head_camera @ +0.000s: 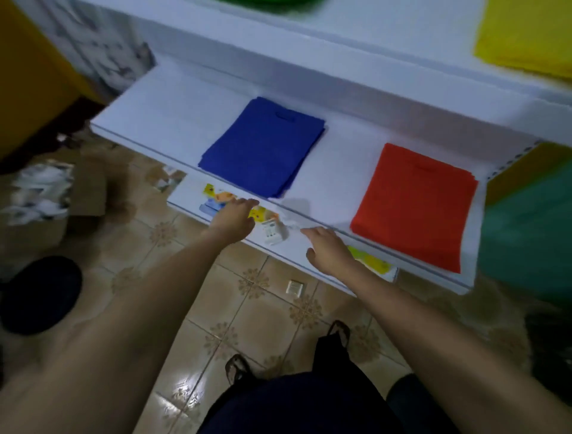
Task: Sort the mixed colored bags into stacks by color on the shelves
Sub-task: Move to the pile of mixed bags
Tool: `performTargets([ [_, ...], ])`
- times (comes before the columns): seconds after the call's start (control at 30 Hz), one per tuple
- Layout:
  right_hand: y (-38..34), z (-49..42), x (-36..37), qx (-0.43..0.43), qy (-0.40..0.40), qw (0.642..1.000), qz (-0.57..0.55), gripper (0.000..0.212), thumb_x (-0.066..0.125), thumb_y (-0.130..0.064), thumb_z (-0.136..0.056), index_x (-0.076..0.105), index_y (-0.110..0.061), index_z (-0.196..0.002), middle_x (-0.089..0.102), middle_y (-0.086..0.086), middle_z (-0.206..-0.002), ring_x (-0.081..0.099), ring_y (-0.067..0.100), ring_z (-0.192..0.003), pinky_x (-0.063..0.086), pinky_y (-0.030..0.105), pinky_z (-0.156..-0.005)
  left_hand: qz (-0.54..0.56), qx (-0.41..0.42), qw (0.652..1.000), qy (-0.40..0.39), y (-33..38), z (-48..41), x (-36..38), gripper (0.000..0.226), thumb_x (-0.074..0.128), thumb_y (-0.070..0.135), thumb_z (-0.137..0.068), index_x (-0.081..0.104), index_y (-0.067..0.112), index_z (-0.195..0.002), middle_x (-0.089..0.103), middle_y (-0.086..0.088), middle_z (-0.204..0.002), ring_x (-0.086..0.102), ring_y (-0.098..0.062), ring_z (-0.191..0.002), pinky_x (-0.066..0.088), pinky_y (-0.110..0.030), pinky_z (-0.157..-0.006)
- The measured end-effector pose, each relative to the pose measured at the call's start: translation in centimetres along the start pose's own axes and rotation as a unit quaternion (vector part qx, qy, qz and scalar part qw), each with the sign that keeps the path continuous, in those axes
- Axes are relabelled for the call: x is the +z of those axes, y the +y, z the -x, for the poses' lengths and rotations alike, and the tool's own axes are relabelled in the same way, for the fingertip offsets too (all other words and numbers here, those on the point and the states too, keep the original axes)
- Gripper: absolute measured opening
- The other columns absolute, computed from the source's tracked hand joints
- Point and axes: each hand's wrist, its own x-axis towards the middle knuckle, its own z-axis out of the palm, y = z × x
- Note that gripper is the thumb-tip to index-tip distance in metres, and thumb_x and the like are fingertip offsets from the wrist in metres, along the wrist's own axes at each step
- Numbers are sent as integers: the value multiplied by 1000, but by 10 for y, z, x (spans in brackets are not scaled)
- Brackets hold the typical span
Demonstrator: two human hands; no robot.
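Shelves are standing in white tiers in front of the person, and the sorted bags are lying on them by colour. A blue stack (263,145) is sitting near the middle of the middle shelf (173,117), and a red stack (414,207) is lying well apart from it toward the right end, its front edge overhanging the lip. Yellow bags (526,34) are resting on the tier above, and a strip of green bags (272,2) is showing at the top edge.

The left hand (235,218) is reaching over the lower shelf (185,195), fingers straight and holding nothing, just below the blue stack's front corner. The right hand (329,252) is hovering beside it with fingers spread loosely and thumb out, also holding nothing.

Small colourful packets (216,193) and a white item (274,232) are lying on the lower shelf under and between the hands. A cardboard box (89,192) and loose papers (40,192) are cluttering the tiled floor (247,309) on the left, near a dark round object (40,294). A teal mass (526,235), too blurred to identify, is crowding the shelf's right end
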Motion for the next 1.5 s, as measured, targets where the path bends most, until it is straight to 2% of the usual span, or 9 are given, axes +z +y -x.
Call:
performTargets([
  [0.17, -141, -39, 1, -108, -47, 993, -13, 51, 45, -13, -92, 34, -14, -141, 42, 13, -139, 43, 31, -124, 41, 37, -98, -18, -75, 991, 111, -132, 67, -70, 41, 44, 18, -94, 43, 13, -135, 52, -15, -131, 50, -34, -117, 45, -39, -92],
  [0.33, -276, -65, -38, -184, -7, 981, -58, 45, 42, -18, -95, 37, -18, -139, 48, 10, -134, 52, 27, -115, 47, 37, -91, -43, -94, 973, 208, -214, 108, -176, 36, 40, 23, -96, 46, 15, -131, 55, -8, -127, 53, -27, -111, 49, -37, -80],
  [0.43, -342, -76, -81, -226, 39, 972, -45, 39, 41, -17, -95, 43, -17, -134, 56, 8, -124, 54, 25, -108, 45, 35, -86, -51, -87, 957, 272, -235, 120, -244, 32, 38, 24, -97, 52, 15, -124, 60, -6, -118, 57, -22, -90, 44, -33, -62],
  [0.53, -392, -89, -128, -263, 94, 960, -34, 37, 39, -17, -96, 47, -17, -132, 61, -1, -103, 57, 16, -89, 44, 27, -71, -15, -88, 931, 355, -245, 121, -301, 29, 41, 24, -96, 53, 13, -120, 62, -7, -112, 59, -25, -91, 49, -36, -69],
  [0.63, -426, -108, -175, -288, 151, 945, -41, 35, 43, -19, -95, 51, -17, -128, 61, 5, -114, 58, 19, -94, 42, 26, -75, 18, -66, 915, 398, -256, 107, -345, 30, 42, 24, -96, 54, 13, -120, 64, -6, -107, 60, -24, -90, 47, -34, -70],
  [0.77, -448, -145, -236, -302, 246, 916, -98, 31, 49, -14, -91, 58, -16, -120, 59, -3, -94, 53, 14, -80, 38, 21, -72, 22, -35, 911, 410, -273, 73, -384, 27, 45, 22, -95, 56, 13, -118, 65, -6, -104, 61, -24, -93, 53, -38, -77],
  [0.93, -448, -210, -301, -256, 335, 898, -124, 29, 51, -12, -87, 61, -17, -114, 61, -2, -88, 53, 10, -81, 38, 17, -72, 22, 3, 906, 423, -299, 16, -440, 28, 46, 23, -95, 56, 13, -119, 64, -4, -106, 59, -19, -91, 52, -40, -82],
  [1.13, -440, -282, -347, -150, 375, 904, -141, 32, 50, -11, -87, 60, -13, -118, 67, 8, -103, 58, 20, -103, 33, 15, -73, 21, 41, 917, 397, -327, -66, -500, 31, 45, 19, -95, 53, 8, -123, 62, -8, -116, 57, -22, -103, 43, -28, -83],
  [1.5, -432, -322, -349, 49, 415, 888, -190, 46, 58, -26, -89, 46, -11, -131, 56, 11, -122, 51, 23, -113, 32, 19, -81, -29, 91, 966, 240, -342, -206, -545, 49, 43, 29, -96, 34, 7, -140, 40, -16, -143, 38, -29, -131, 30, -32, -105],
])
